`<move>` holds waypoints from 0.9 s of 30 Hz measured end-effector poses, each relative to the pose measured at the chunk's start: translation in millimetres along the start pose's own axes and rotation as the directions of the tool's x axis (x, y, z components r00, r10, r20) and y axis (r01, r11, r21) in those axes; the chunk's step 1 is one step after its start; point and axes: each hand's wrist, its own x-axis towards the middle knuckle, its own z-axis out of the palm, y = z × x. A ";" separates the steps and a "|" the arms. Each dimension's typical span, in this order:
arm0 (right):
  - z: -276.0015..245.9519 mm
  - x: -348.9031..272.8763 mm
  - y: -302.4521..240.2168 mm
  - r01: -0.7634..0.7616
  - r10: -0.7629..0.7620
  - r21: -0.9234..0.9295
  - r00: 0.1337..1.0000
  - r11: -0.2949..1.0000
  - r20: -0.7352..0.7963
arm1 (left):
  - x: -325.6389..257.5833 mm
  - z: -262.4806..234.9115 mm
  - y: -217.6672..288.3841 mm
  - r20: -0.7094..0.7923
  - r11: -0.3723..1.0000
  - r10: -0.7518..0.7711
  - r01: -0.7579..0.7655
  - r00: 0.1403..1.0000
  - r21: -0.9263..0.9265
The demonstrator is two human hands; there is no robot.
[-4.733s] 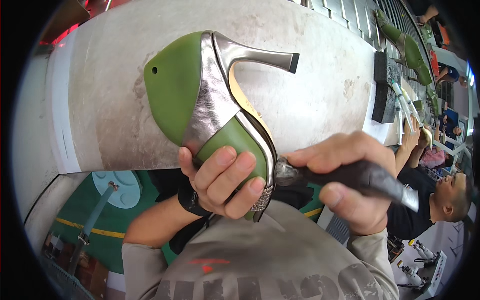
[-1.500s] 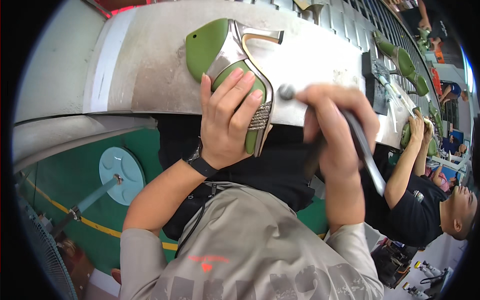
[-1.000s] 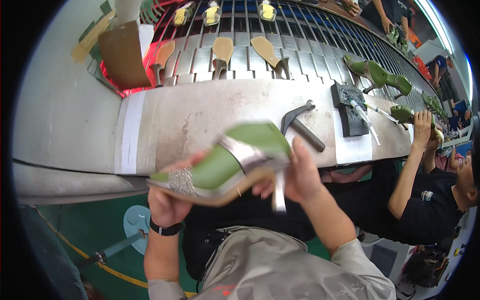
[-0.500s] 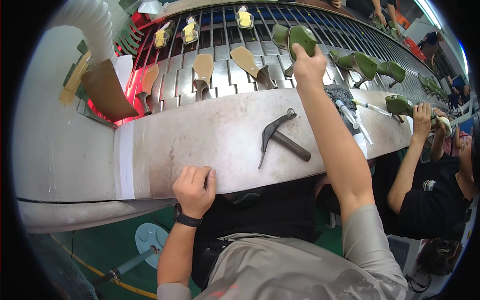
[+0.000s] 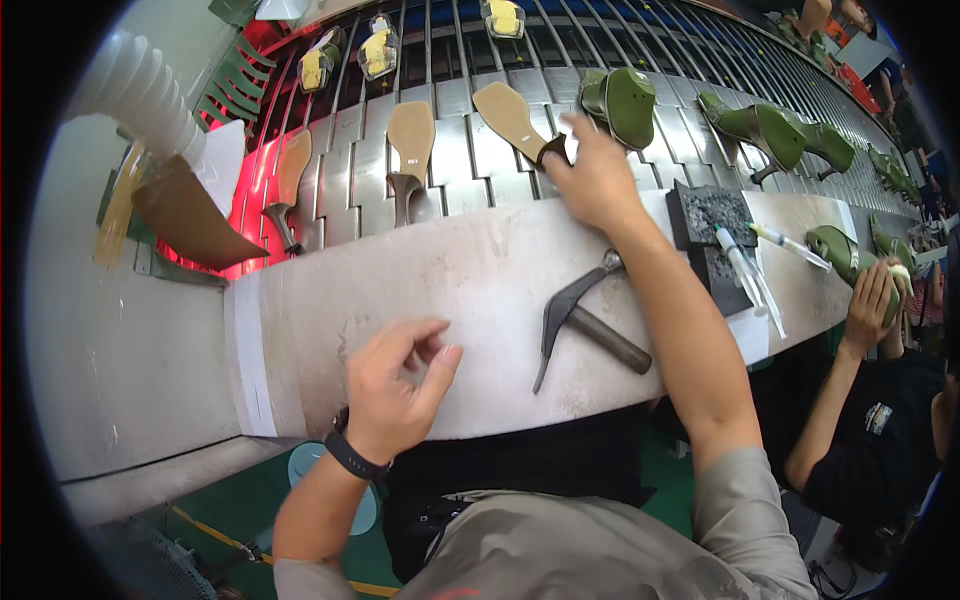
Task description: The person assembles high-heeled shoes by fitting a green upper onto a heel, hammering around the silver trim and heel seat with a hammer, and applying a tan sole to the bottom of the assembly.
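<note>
Worn workbench (image 5: 480,270): left hand (image 5: 395,390) grip loosely curled, empty; right hand (image 5: 595,180) grip closing on tan heeled sole (image 5: 515,120).

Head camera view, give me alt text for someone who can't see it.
A person's right hand reaches across a pale workbench to a tan shoe sole on a slatted conveyor, beside a green high-heeled shoe. The left hand hovers empty over the bench, and a hammer lies between the arms.
</note>
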 end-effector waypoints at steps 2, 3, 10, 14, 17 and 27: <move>7.6 4.0 -0.7 -0.099 0.109 -0.065 0.981 0.993 0.163 | 64.5 6.9 4.3 0.030 0.987 0.156 -0.157 0.987 0.028; 3.2 6.6 -12.1 -0.142 0.149 -0.045 0.955 0.989 0.257 | 99.7 10.0 3.6 0.028 0.986 0.166 -0.167 0.986 0.028; 19.9 2.4 -11.6 -0.001 0.055 0.580 0.996 0.815 -0.075 | 403.2 112.9 -90.5 -0.024 0.892 0.019 -0.006 1.000 0.452; 18.8 -7.0 -15.5 -0.133 0.180 0.689 0.984 0.713 0.004 | 513.8 176.1 -109.0 -0.394 0.849 -0.076 0.266 0.916 0.456; 23.7 -12.9 -8.7 -0.128 0.218 0.764 0.976 0.632 -0.017 | 553.2 217.2 -130.3 -0.546 0.813 -0.175 0.433 0.819 0.389; 26.0 -4.7 -10.0 -0.085 0.205 0.796 0.977 0.599 -0.050 | 436.4 88.6 -85.6 -0.240 0.974 -0.107 0.151 0.965 0.171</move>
